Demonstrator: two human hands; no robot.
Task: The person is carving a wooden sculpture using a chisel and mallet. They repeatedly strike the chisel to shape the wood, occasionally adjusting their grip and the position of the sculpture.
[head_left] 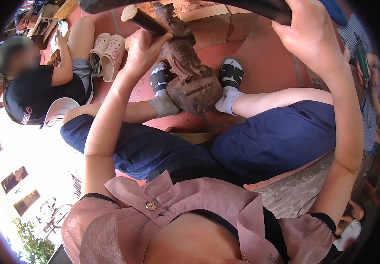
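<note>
A carved wooden figurine [183, 57] in dark brown stands on its blocky base [196, 94], between my two feet. My left hand [143, 50] is closed around a dark round stick [148, 23] with a pale blunt end, held beside the figurine's upper part. Raised high at the upper right, my right hand [311, 37] grips the end of a dark curved band [242, 8] that crosses the top of the view very close up. Some of that hand's fingers are hidden past the band and the picture's edge.
Behind the figurine lie light wooden blocks [207, 28] on red floor tiles [265, 66]. Beige clogs [110, 55] stand at the left, near a seated person [35, 83] in a dark shirt. My feet wear black-and-white sandals [231, 72]. Other people are partly visible along the right rim.
</note>
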